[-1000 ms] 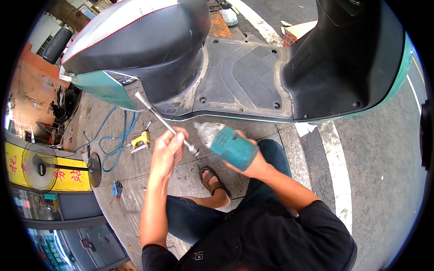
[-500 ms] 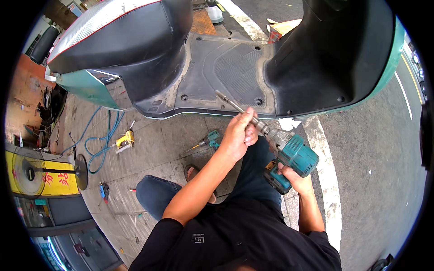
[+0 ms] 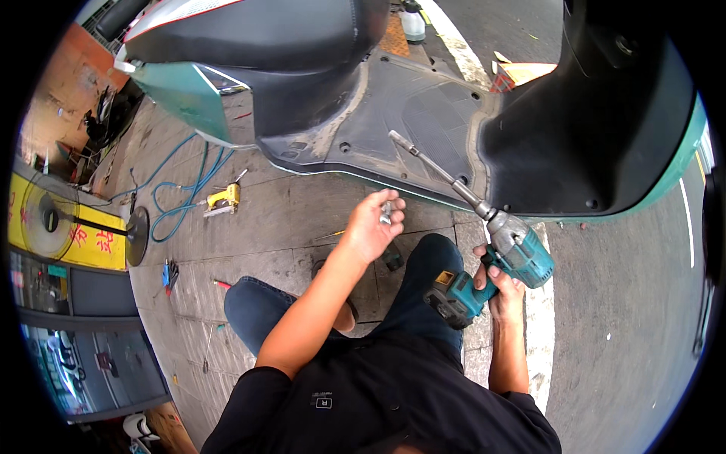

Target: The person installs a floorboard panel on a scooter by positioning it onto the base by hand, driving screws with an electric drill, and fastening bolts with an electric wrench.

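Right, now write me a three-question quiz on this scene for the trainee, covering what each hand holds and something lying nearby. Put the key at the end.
1. Multiple choice. What does the left hand hold in its fingers?
A) a rag
B) a small metal piece
C) a paintbrush

2. True or false? The right hand grips a teal power tool with a long metal bar fitted to its nose.

3. Fill in the colour: the hose near the yellow tool is ____.

Key: 1. B; 2. True; 3. blue
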Tool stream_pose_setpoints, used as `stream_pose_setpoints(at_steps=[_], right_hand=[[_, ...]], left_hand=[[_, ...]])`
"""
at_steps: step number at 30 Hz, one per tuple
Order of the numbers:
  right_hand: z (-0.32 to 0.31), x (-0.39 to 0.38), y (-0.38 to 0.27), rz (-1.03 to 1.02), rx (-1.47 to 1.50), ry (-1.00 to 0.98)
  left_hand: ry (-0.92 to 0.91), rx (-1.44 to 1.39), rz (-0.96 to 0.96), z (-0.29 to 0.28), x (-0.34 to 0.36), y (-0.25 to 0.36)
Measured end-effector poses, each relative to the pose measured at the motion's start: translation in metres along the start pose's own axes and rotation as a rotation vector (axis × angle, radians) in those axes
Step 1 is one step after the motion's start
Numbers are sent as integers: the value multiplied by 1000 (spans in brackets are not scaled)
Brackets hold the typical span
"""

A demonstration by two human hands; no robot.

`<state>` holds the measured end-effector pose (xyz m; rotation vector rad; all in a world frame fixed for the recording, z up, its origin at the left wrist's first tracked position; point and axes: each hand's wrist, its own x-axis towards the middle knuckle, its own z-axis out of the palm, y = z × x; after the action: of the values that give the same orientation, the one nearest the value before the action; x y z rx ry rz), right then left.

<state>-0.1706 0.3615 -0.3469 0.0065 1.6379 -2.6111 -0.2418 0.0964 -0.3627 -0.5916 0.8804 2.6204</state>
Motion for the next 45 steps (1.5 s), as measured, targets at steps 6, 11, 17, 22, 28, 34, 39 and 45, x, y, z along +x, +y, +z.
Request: stream_pose_setpoints(at_steps=[6, 11, 17, 22, 28, 34, 39, 45], right_hand=[[-8, -4, 1, 55, -26, -62], [-10, -9, -2, 92, -64, -156], [-4, -6, 5, 138, -74, -166], [-2, -1, 5, 131, -72, -127], [-6, 14, -10, 315, 105, -54], [31, 30, -34, 235, -127, -103], [82, 83, -78, 207, -670, -243], [165, 140, -139, 362, -971, -377]], left_hand=[[67, -167, 213, -27, 3, 35], [25, -147, 274, -33, 6, 40], [12, -316, 290, -25, 13, 38], [-186, -471, 319, -16, 34, 23], [-370, -613, 411, -16, 55, 0], [-205, -731, 321, -21, 85, 7], [-299, -897, 310, -23, 102, 31], [-180, -1109, 266, -19, 107, 42]])
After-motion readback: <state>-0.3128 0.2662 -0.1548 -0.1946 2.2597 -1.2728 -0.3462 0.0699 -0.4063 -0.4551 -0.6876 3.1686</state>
